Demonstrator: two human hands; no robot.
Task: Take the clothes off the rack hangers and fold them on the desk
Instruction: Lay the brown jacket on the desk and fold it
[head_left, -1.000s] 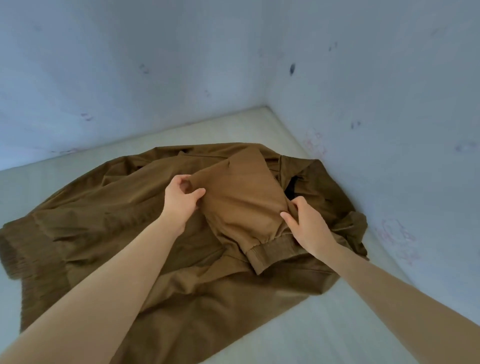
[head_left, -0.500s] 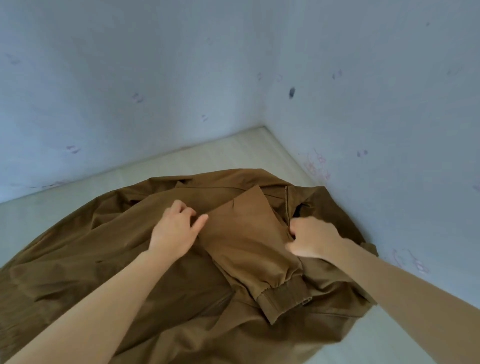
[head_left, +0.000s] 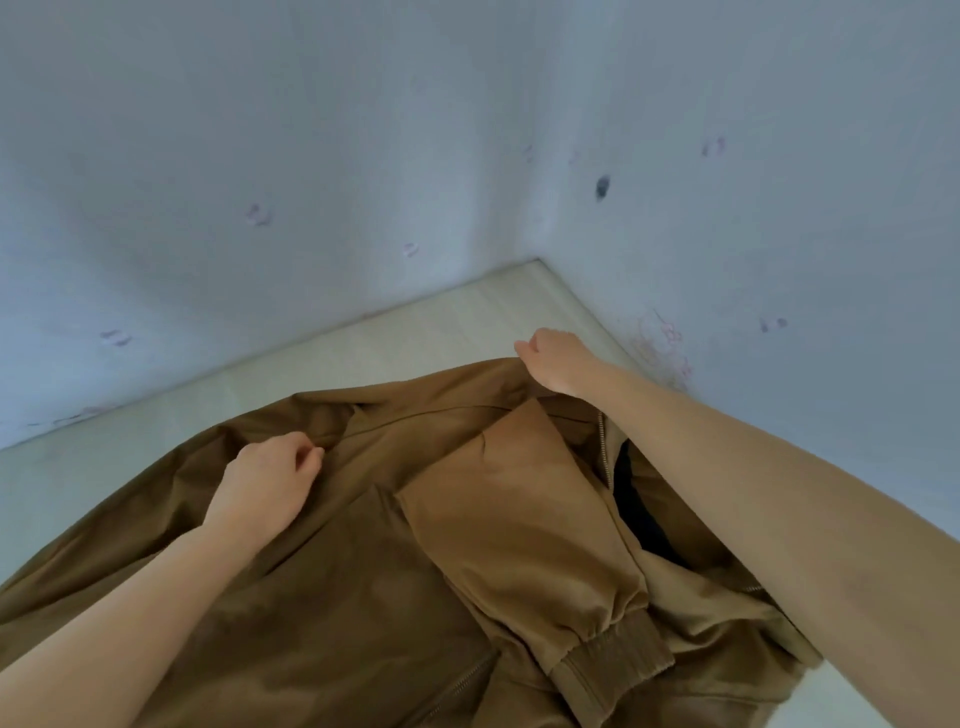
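Two pale walls (head_left: 260, 156) meet in a corner, and the light wooden desk (head_left: 426, 322) runs into that corner beneath them. Across most of the desk lies the brown jacket (head_left: 322, 597), spread out with its collar edge toward the far wall and its lower part running out of the bottom of the view. One sleeve (head_left: 524, 519) is folded in over the body, its ribbed cuff (head_left: 613, 660) pointing toward the person. Just right of the sleeve a zip (head_left: 605, 457) runs beside a dark opening into the lining.

The right hand (head_left: 558, 361) is curled round the jacket's far edge near the collar, gripping the cloth. The left hand (head_left: 270, 480) pinches a ridge of fabric at the left shoulder, fingers bent onto it.

The step in hand appears to be squaring the top of the jacket before the next fold, with the garment off its hanger and folding partly done. The next move likely calls for both hands to pull the far edge taut and even, then bring the other side over without disturbing the sleeve.
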